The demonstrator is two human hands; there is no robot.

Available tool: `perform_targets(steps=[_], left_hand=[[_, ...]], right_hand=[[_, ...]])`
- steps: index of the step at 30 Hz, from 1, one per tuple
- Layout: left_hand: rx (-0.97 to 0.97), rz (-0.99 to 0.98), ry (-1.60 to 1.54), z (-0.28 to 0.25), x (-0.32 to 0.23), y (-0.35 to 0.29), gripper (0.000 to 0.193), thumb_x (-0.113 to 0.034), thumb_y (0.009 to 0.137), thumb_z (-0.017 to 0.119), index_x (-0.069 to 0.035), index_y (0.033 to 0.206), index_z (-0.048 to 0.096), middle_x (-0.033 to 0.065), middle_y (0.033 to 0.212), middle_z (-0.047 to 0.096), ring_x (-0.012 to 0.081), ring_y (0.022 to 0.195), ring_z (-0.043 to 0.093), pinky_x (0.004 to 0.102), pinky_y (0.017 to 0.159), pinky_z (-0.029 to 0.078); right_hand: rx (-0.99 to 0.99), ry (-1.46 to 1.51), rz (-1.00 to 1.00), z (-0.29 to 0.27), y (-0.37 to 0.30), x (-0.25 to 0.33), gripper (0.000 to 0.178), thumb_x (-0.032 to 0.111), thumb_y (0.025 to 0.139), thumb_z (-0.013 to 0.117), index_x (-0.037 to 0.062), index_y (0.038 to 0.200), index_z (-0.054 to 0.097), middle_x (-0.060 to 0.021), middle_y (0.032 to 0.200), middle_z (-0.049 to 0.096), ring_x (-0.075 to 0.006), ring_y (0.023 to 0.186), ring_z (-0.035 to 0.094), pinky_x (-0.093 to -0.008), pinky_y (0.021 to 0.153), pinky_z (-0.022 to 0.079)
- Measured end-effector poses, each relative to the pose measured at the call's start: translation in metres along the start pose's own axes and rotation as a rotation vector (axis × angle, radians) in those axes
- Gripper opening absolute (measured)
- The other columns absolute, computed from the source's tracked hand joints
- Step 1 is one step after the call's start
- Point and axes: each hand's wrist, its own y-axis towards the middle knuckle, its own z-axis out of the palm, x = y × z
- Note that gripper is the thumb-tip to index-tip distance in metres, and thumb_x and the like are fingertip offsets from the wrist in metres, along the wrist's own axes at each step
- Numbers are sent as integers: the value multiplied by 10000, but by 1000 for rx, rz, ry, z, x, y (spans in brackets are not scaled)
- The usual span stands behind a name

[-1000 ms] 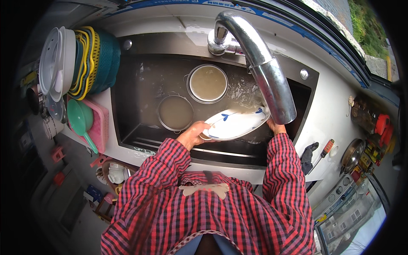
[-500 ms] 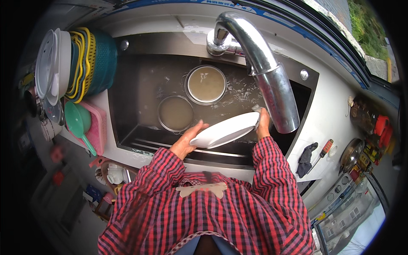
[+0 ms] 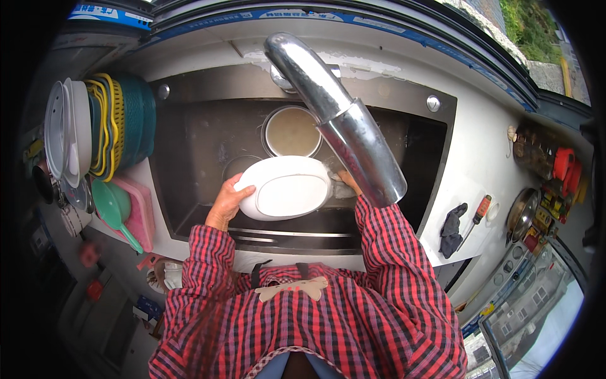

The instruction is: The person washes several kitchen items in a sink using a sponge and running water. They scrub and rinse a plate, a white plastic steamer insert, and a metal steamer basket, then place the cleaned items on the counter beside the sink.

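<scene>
A white oval dish (image 3: 284, 192) is held tilted over the front of the sink (image 3: 189, 120), its underside with a raised oval foot facing me. My left hand (image 3: 228, 203) is closed on the dish's left edge, thumb on the underside. At the other end, my right hand (image 3: 349, 181) holds a greyish cloth (image 3: 340, 189) by the dish's right edge; the tap covers part of this hand. Behind the dish, a round metal vessel (image 3: 293, 131) stands in murky water. A second round vessel (image 3: 235, 165) shows only its rim beside the dish.
The chrome tap (image 3: 353, 120) reaches across the sink's right half. Stacked yellow and teal baskets (image 3: 123, 126) stand on the left, by a green ladle-like scoop (image 3: 112, 203) and a pink tray (image 3: 142, 211). A dark cloth (image 3: 452, 230) and a screwdriver (image 3: 481, 210) lie on the right counter.
The dish has turned from nearly edge-on to show its underside, and sits further left in view. My right hand and the cloth have moved partly behind the tap. The whole view has shifted.
</scene>
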Motion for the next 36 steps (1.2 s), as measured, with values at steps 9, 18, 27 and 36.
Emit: perform_targets(steps=[9, 18, 27, 36], left_hand=[[-30, -15, -48, -5, 9, 0, 484, -87, 877, 772, 50, 1302, 583, 111, 1196, 679, 192, 1092, 648, 334, 990, 507], [-59, -29, -80, -4, 16, -4, 504, -75, 880, 766, 54, 1326, 570, 115, 1204, 677, 194, 1098, 648, 336, 999, 505], [-63, -61, -110, -5, 18, -2, 521, -79, 881, 767, 74, 1329, 551, 140, 1203, 671, 213, 1092, 654, 348, 988, 518], [-154, -8, -84, -3, 50, 11, 378, -258, 1007, 647, 43, 1235, 619, 92, 1105, 707, 159, 971, 674, 309, 868, 543]], right_hand=[[-519, -115, -250, 33, -30, -3, 433, 137, 882, 660, 22, 1289, 566, -208, 1268, 572, -403, 1124, 564, -494, 973, 485], [-491, 292, 242, 68, 28, -62, 241, 53, 820, 697, 9, 1054, 663, -254, 957, 697, -464, 927, 667, -522, 831, 537], [-214, 162, 378, 38, 43, -71, 200, 108, 818, 734, 11, 992, 753, -242, 1036, 720, -419, 1008, 695, -478, 890, 566], [-440, 62, 141, 10, 42, -68, 145, 117, 872, 674, 37, 978, 732, -220, 1034, 726, -411, 988, 691, -494, 844, 543]])
